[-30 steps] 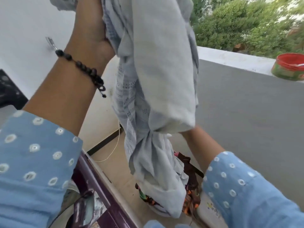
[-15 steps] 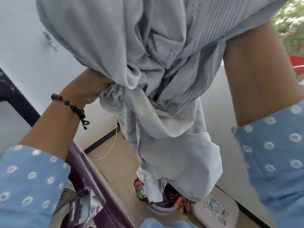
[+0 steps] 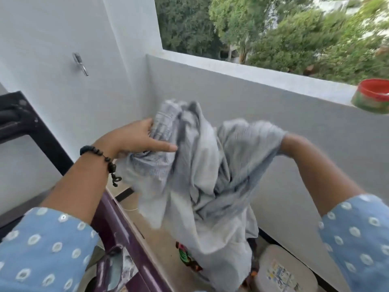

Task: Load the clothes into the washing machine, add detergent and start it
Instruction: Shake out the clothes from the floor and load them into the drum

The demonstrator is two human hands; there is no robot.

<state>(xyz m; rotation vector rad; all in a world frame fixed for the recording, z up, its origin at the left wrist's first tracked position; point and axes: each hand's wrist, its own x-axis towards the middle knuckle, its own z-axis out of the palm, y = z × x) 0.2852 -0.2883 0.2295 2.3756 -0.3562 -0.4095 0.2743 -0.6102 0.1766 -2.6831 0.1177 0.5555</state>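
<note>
Grey garment point(image 3: 202, 175): held up in mid-air between your two hands, bunched and twisted, its lower folds hanging down over the basket; you hold it high, I judge, so the whole length lifts free of the pile before it goes across to the machine.
Left hand point(image 3: 134, 138): fingers and thumb curled round a gathered wad at the garment's left end; the grip collects loose cloth so it does not trail.
Right hand: buried inside the cloth past the wrist; only the forearm point(image 3: 315, 165) shows; whether it pinches or lies spread, I cannot tell.
Laundry basket point(image 3: 190, 263): on the floor below the garment, mostly hidden by it; coloured clothes show at its edge; more remains to load.
Washing machine point(image 3: 117, 232): its purple rim lies at your lower left, just beside your left forearm; the opening is barely in view.
White lidded tub point(image 3: 282, 268): on the floor beside the basket; possibly the detergent; label too blurred to read.
Stage: loading under way; detergent and start not yet reached.
</note>
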